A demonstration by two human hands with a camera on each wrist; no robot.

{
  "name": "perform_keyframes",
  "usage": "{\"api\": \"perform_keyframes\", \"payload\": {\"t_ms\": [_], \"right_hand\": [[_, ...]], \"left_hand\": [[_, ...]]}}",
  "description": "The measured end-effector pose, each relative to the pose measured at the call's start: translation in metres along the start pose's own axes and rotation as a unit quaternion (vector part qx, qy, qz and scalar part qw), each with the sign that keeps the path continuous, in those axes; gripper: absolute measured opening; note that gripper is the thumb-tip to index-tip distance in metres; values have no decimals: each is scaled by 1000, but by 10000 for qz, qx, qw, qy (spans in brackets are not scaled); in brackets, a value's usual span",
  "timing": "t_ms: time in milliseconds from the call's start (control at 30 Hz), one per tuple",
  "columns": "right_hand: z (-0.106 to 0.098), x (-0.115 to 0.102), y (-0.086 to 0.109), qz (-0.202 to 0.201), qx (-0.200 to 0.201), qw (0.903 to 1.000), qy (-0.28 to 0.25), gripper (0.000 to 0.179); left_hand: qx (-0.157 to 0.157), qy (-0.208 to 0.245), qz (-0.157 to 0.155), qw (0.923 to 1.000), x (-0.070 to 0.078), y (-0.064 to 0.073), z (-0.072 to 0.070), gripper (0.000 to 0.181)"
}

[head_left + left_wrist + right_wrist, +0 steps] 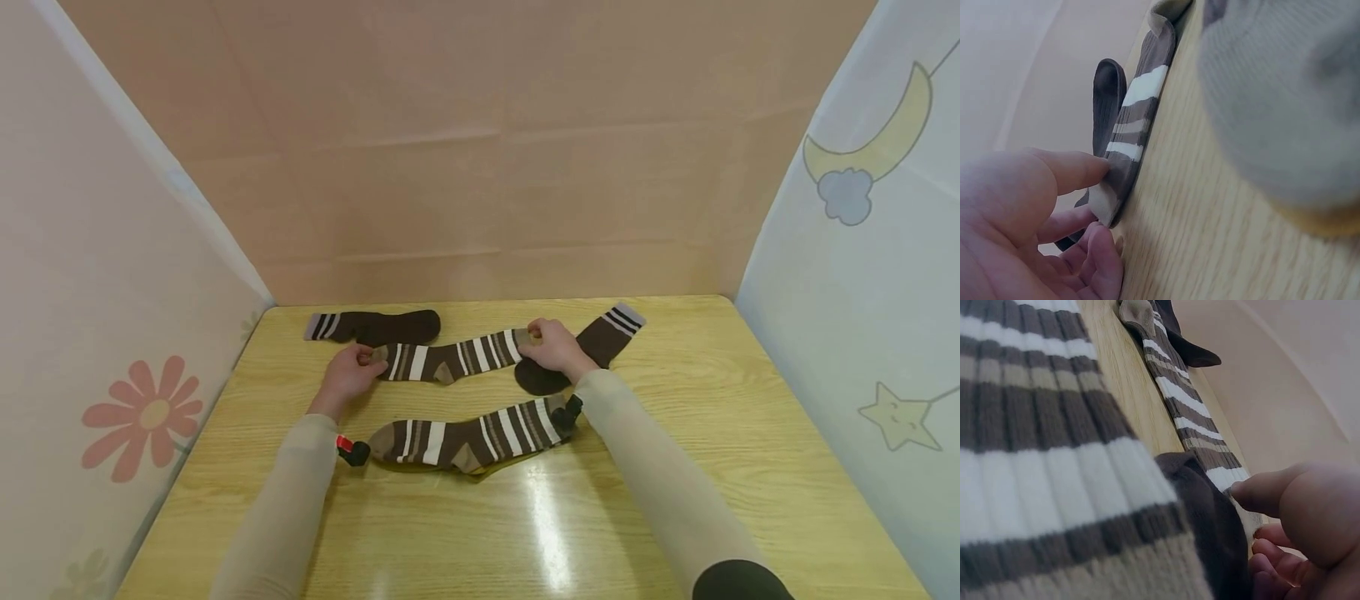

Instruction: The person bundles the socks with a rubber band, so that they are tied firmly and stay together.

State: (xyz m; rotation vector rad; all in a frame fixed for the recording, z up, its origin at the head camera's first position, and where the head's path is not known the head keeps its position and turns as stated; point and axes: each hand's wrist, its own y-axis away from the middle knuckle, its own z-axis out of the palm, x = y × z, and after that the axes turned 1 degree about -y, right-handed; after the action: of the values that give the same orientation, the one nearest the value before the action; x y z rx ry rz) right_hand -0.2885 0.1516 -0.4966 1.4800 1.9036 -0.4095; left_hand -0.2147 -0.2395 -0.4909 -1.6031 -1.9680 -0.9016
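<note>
A brown sock with white and tan stripes point(483, 354) stretches between both hands. At its tan toe, my left hand point(351, 375) pinches the fabric between thumb and fingers, seen closer in the left wrist view. My right hand point(557, 343) grips the tan cuff end, thumb on top in the right wrist view. Nearer the body lies a second striped sock point(435, 442) of the same pattern, on top of a mustard piece of fabric point(480, 475) that shows along its lower edge. Part of a plain dark sock point(603, 342) is hidden under my right hand and wrist.
Another dark sock point(397, 325) with a grey striped cuff lies at the back left, behind the held sock. The wooden table point(675, 467) has a brown backdrop point(480, 167) behind it and pale printed sheets at both sides. Wrist cameras sit close to the near sock.
</note>
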Motion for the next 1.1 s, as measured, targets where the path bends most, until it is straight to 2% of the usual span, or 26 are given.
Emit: {"api": "perform_keyframes", "payload": {"t_ms": [167,500,667,967,1100], "right_hand": [[0,1,-2,49,1,9998,213,60],[5,-1,2,253,190,9993,197,51],[6,-2,2,258,247,9993,141,46],[5,-1,-3,224,262,9986,393,39],[2,2,-3,335,321,9989,45,35]], "left_hand": [[-18,24,-17,10000,-1,0,1,51],[-83,154,36,9998,-7,1,2,48],[-42,97,141,9998,-8,3,2,46],[-200,127,318,9992,-11,0,0,43],[-246,191,408,9987,-12,-1,0,37]]}}
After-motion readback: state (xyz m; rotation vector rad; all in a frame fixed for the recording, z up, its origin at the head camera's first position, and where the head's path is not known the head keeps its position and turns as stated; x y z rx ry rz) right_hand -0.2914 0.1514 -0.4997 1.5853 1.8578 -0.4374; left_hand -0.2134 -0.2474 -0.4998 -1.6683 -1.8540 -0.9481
